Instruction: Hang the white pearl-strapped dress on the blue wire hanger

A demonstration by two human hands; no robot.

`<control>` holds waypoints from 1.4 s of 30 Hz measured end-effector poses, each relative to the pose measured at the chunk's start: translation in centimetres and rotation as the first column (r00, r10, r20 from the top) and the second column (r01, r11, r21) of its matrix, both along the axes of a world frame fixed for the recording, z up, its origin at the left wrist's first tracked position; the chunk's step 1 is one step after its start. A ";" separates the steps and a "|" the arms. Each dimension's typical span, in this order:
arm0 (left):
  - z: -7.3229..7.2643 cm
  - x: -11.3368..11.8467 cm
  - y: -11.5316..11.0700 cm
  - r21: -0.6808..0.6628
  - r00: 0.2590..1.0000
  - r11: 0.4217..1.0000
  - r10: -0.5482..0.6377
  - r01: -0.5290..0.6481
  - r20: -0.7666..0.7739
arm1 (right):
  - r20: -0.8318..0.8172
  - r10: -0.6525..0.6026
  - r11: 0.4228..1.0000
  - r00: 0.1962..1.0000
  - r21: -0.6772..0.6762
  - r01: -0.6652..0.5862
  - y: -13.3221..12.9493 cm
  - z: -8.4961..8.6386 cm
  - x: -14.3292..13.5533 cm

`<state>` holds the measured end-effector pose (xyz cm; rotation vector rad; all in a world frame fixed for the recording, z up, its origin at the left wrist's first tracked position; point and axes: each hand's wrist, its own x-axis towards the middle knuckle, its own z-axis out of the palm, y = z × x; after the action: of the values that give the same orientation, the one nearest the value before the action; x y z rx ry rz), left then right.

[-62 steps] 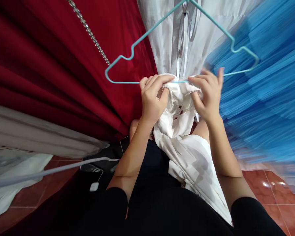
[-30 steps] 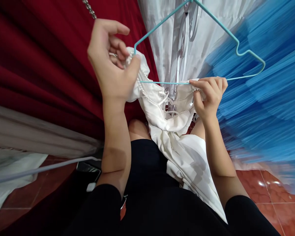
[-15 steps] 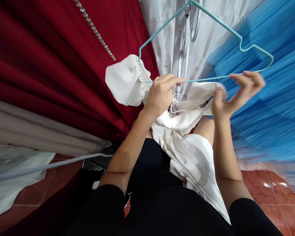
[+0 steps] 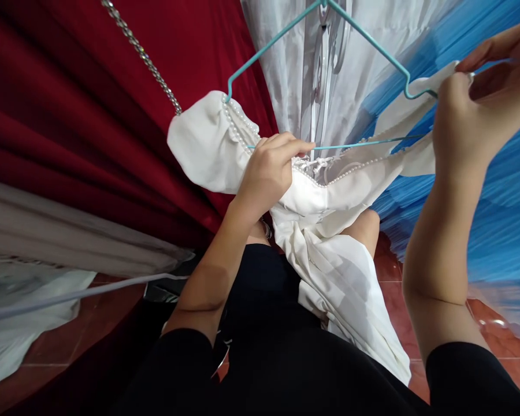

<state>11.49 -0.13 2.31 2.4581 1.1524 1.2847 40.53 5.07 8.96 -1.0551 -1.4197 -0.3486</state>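
A teal hanger (image 4: 364, 36) has its left shoulder inside the pearl-trimmed left sleeve of a white dress (image 4: 305, 199). My left hand (image 4: 271, 170) is closed around the hanger's lower bar and the cloth beside it. At the upper right, my right hand (image 4: 487, 92) pinches the edge of the dress's other sleeve (image 4: 405, 115), pulled out over the hanger's right end, which is hidden by the hand and cloth. The skirt of the dress drapes over my lap, and the pearl neckline lies below the bar.
Dark red cloth (image 4: 91, 115) with a sparkling trim (image 4: 143, 55) hangs on the left. White fabric (image 4: 281, 69) is behind the hanger, blue tulle (image 4: 502, 231) on the right. A pale cord (image 4: 91, 289) crosses the lower left above red floor tiles (image 4: 47, 346).
My right hand has moved up and right, pulling the sleeve over the hanger's right end. The hanger has shifted slightly left and my left hand still holds its bar.
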 end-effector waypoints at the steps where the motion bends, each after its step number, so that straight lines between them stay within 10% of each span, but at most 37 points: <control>1: 0.0 0.0 0.0 -0.004 1.000 1.000 0.014 -0.014 -0.003 | 0.017 0.014 0.999 1.000 0.037 -0.015 -0.2 -0.2 -0.6; 12: -0.1 -0.3 -0.2 -0.015 1.000 1.000 -0.001 0.001 -0.014 | 0.041 0.283 0.920 0.958 0.271 -0.283 -0.8 -1.3 -4.5; 17: 0.0 -0.4 -0.2 0.015 0.999 0.999 0.043 -0.042 -0.028 | 0.335 0.257 0.947 0.906 0.102 -0.306 -3.2 -1.8 -7.0; 21: 0.0 -0.4 -0.5 0.029 0.999 0.999 0.041 -0.040 -0.025 | 0.419 0.379 0.907 0.825 -0.345 -0.242 -4.2 -5.5 -8.4; 25: -0.4 -0.6 -1.0 0.121 0.992 0.992 0.024 -0.039 0.124 | 0.395 0.277 0.927 0.876 -0.348 -0.137 -2.9 -9.3 -8.9; 31: -0.2 -5.4 2.6 0.506 0.902 0.753 0.284 -0.421 0.326 | 0.293 0.253 0.948 0.922 -0.266 -0.175 -1.7 -10.4 -9.5; 37: 1.2 -11.7 6.0 0.485 0.906 0.806 0.140 -0.339 0.400 | 0.276 0.263 0.940 0.925 -0.290 -0.181 -2.0 -10.0 -8.9; 42: -3.5 -13.0 4.5 0.298 0.711 0.794 0.224 -0.530 0.667 | 0.261 0.285 0.934 0.922 -0.293 -0.206 -2.9 -9.2 -8.9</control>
<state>-1.52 4.36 -1.23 1.7851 1.3119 2.5153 31.68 2.19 -0.23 -1.0448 -1.8929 -0.1409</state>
